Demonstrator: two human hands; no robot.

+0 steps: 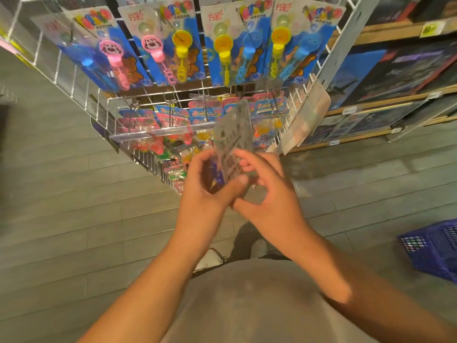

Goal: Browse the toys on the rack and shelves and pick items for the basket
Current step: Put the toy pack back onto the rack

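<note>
I hold a carded toy pack [233,137] upright in front of me, its grey printed back turned toward the camera. My left hand [207,189] grips its lower left side, thumb across the card. My right hand [267,189] pinches the lower right edge with curled fingers. Behind it stands the white wire rack [74,78]. Blue bubble-wand packs [227,45] hang along the rack's top row, and smaller colourful toy packs [170,125] hang lower down. The blue plastic basket [435,248] sits on the floor at the right edge.
Wooden shelves [385,28] with dark boxed toys run along the right behind the rack. A clear price rail [158,132] juts from the rack's lower row. Grey plank floor [61,194] stretches to the left. My shoes [212,258] show below my hands.
</note>
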